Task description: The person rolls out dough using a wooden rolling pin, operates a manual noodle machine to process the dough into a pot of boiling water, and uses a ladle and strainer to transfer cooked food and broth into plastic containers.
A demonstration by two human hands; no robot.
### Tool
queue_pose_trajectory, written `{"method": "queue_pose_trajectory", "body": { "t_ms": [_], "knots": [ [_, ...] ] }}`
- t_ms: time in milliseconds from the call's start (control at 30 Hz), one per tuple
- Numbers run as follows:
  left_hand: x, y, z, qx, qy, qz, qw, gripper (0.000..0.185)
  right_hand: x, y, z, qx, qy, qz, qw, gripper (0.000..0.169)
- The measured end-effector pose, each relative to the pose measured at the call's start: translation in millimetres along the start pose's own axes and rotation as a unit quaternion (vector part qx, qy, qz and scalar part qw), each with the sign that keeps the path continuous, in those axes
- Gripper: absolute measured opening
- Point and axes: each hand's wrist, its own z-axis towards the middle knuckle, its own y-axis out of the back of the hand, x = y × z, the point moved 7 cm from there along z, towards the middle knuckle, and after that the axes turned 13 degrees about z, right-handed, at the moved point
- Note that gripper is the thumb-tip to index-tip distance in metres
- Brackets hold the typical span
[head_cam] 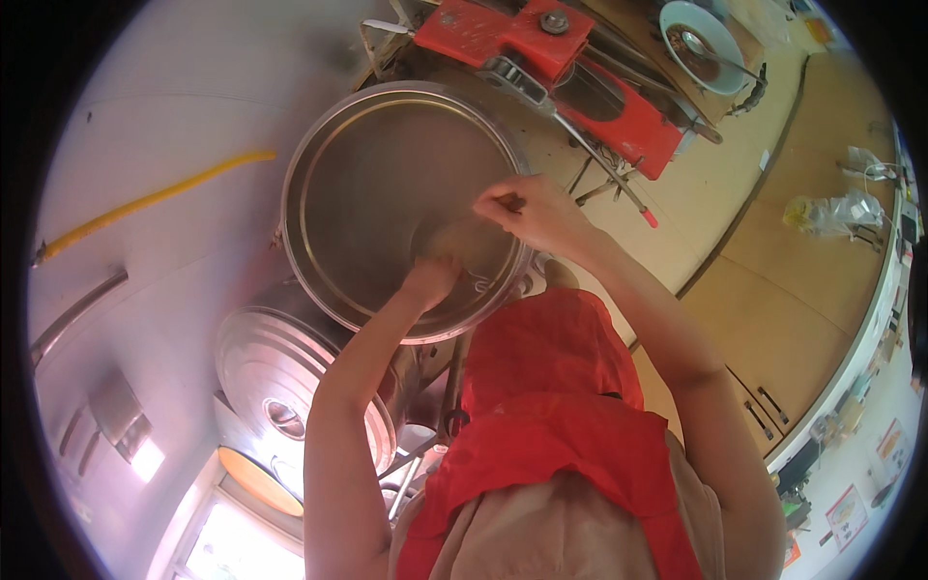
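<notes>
A large round metal pot (348,181) stands before me, its inside dim and hazy, as if with steam. My left hand (433,281) is low over the near part of the pot, fingers curled on the edge of a round, blurred item (453,243), perhaps a strainer or bowl. Just right of that hand a small wire hook (478,281) shows. Over the pot's right rim is my right hand (533,210), its thumb and fingertips pinched together; whether something small is between them cannot be made out.
A red metal press with a long lever (616,98) stands beyond the pot. A pale bowl with a spoon (702,47) sits at the upper right. At lower left is a lidded metal pot (290,377); a yellow hose (159,196) runs along the wall. Wooden cabinets (776,290) line the right.
</notes>
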Motion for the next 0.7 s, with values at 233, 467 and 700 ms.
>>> {"method": "queue_pose_trajectory", "body": {
  "t_ms": [233,467,700],
  "knots": [
    [-11,21,26,-0.044,0.119,-0.168,0.978,0.026,32,34,-15,-0.081,0.098,-0.113,0.985,0.017],
    [50,38,0,-0.183,0.240,-0.248,0.921,0.027,29,46,-18,-0.110,0.084,-0.049,0.989,0.019],
    [80,50,5,-0.077,0.205,-0.191,0.957,0.033,16,25,-20,-0.100,0.058,-0.095,0.989,0.018]
  ]
}}
